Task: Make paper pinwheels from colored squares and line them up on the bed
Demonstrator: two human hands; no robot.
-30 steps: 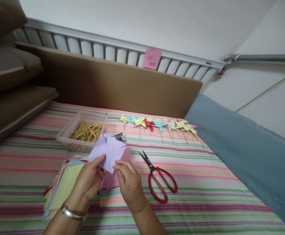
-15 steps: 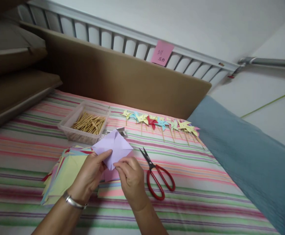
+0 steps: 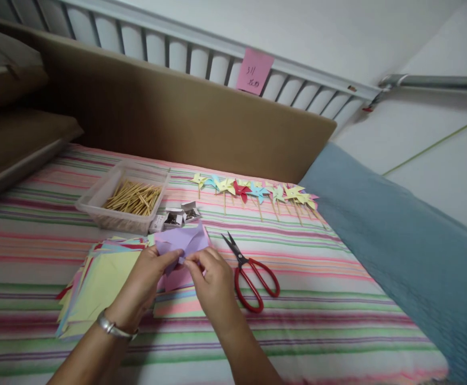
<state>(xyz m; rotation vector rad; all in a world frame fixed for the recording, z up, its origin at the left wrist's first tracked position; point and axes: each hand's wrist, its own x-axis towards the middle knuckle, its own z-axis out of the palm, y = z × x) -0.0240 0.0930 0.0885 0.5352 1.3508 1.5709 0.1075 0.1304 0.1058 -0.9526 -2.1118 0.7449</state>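
A lilac paper square [image 3: 183, 239], cut in from its corners, is held up between my two hands. My left hand [image 3: 153, 272] grips its left side with the thumb on top. The fingertips of my right hand [image 3: 211, 275] pinch its near corner, which bends inward. Pink paper [image 3: 179, 279] lies on the cloth beneath. To the right of my right hand, scissors [image 3: 247, 272] with red handles rest with blades apart. A stack of coloured paper squares [image 3: 101, 283], pale yellow on top, lies left of my left hand.
A clear plastic box [image 3: 93, 206] of wooden sticks [image 3: 133, 198] stands behind the stack. Beside it are small open boxes [image 3: 179, 215] of metal pieces. Finished paper pinwheels [image 3: 257, 191] line the back. A cardboard panel [image 3: 185, 123] leans on the radiator [image 3: 177, 56].
The lilac paper has tipped and its near corner is now folded inward by my right hand. The view has shifted slightly, and the small metal boxes show more fully.
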